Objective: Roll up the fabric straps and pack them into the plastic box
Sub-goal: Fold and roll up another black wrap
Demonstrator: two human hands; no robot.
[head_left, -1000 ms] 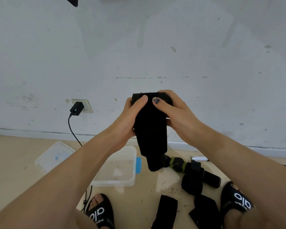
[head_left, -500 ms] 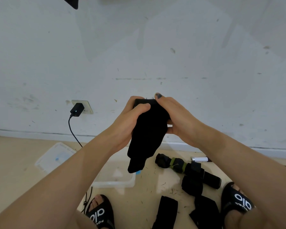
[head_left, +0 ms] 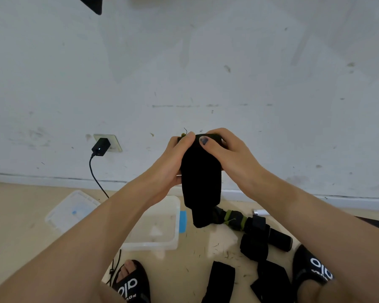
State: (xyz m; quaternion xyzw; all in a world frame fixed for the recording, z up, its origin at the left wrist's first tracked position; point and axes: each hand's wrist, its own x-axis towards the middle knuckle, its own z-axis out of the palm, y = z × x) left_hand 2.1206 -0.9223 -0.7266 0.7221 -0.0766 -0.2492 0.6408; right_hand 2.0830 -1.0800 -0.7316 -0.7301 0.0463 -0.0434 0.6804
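Left hand [head_left: 171, 165] and right hand [head_left: 230, 154] together, both gripping top of black fabric strap [head_left: 201, 182] | strap hung above and right of clear plastic box [head_left: 162, 241] | other black straps [head_left: 254, 241] right of box.

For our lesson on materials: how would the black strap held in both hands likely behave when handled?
Probably floppy: the black strap hangs limp below the left hand and right hand. Likely light, since fingertips alone hold it up. Its fabric surface looks unlikely to slip.
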